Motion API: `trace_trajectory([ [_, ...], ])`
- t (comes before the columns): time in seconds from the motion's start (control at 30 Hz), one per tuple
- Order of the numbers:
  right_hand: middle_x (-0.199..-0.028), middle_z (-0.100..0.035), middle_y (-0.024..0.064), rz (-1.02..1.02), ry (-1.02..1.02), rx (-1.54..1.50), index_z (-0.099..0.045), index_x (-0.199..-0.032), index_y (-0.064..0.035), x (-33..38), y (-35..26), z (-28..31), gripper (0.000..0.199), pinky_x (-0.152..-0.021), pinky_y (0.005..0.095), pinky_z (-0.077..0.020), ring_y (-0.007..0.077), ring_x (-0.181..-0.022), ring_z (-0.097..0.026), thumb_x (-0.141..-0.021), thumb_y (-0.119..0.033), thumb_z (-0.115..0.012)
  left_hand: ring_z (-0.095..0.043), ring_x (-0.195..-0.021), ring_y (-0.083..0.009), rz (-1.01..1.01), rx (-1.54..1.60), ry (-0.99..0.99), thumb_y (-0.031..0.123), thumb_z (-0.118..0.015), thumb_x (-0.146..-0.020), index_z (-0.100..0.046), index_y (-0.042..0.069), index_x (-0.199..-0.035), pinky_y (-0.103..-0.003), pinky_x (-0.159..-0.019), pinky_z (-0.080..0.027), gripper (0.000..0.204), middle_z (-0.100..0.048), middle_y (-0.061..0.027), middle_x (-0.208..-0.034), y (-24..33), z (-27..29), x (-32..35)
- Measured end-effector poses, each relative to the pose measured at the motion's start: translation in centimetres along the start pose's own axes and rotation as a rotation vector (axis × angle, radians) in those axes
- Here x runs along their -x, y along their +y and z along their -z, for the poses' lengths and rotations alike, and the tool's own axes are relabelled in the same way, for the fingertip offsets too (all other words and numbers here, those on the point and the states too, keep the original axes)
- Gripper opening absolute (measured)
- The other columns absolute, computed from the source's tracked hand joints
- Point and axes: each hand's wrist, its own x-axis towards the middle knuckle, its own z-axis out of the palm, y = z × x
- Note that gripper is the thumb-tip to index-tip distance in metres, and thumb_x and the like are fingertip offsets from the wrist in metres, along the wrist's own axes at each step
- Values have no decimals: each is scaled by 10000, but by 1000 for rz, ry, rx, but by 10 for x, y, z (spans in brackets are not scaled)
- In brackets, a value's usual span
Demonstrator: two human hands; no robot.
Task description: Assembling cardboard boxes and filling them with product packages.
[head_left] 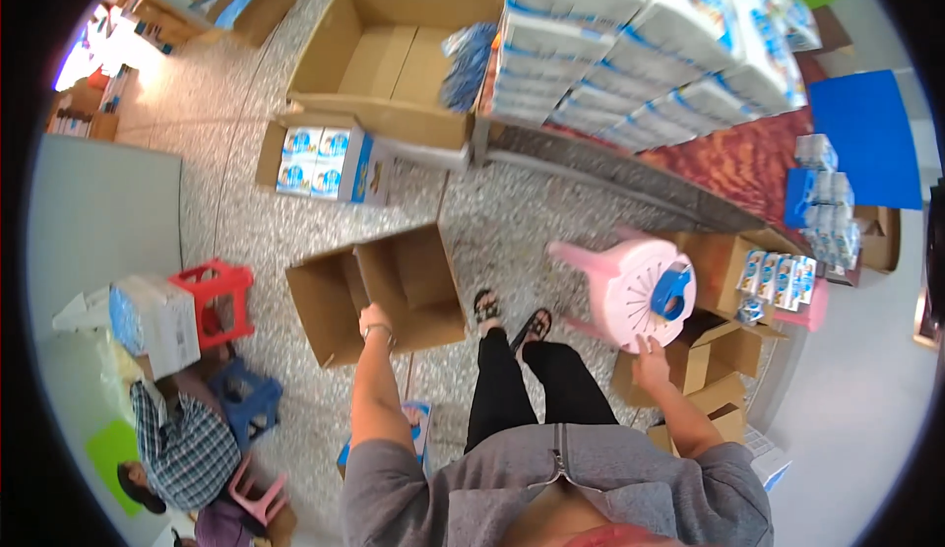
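An open cardboard box [423,261] with an upright piece of cardboard inside stands on the floor ahead of me to the left. My left hand [374,322] is closed on cardboard at the box's near side; its fingertips are partly hidden. To the right is a pink plastic stool [620,296] with slots in its seat. The fingers of my right hand [650,360] are stretched out over the seat's near edge, touching it. On that seat lies a blue ring-shaped thing [671,293], like a tape dispenser.
White-and-blue packs [630,64] are stacked high on a low platform. A large open carton [394,55] and a carton of packs [320,165] stand beyond the box. Open cartons [714,360] crowd the right. A red stool [212,301] and a seated person [192,449] are left.
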Motion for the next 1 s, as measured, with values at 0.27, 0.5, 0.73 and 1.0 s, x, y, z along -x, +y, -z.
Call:
trace_trajectory([
  [0.27, -1156, -578, 203, 210, 379, -319, -485, -1319, -74, -64, -72, 123, 550, -858, 428, -486, 363, -986, -593, -803, -170, -650, -594, -1039, -371, -463, 350, 229, 226, -662, -801, -625, 101, -1178, -427, -915, -485, 399, -593, -225, -1146, 70, 63, 64],
  [0.5, -1071, -653, 139, 151, 933, -759, -482, -1311, 4, -94, -125, 401, 439, -815, 297, -481, 194, -927, -630, -945, -229, -556, -591, -1050, -351, -900, 817, 558, 247, -597, -895, -598, 7, -1164, -413, -916, -450, 361, -616, -211, -1127, 210, 222, 158],
  [0.73, -1201, -600, 178, 52, 741, -790, -501, -1305, 14, -154, -111, 498, 561, -909, 317, -430, 231, -1069, -584, -921, -389, -567, -474, -1228, -339, -905, 1036, 736, 397, -564, -909, -443, -93, -1313, -370, -1035, -347, 646, -501, -251, -1312, 338, 394, 213],
  [1.0, -1140, -594, 168, 257, 654, -871, -531, -1236, 42, -175, -105, 510, 531, -894, 297, -416, 204, -1040, -558, -918, -380, -577, -524, -1145, -311, -976, 1307, 448, 478, -605, -855, -448, -40, -1346, -380, -972, -399, 731, -542, -263, -1234, 389, 423, 242],
])
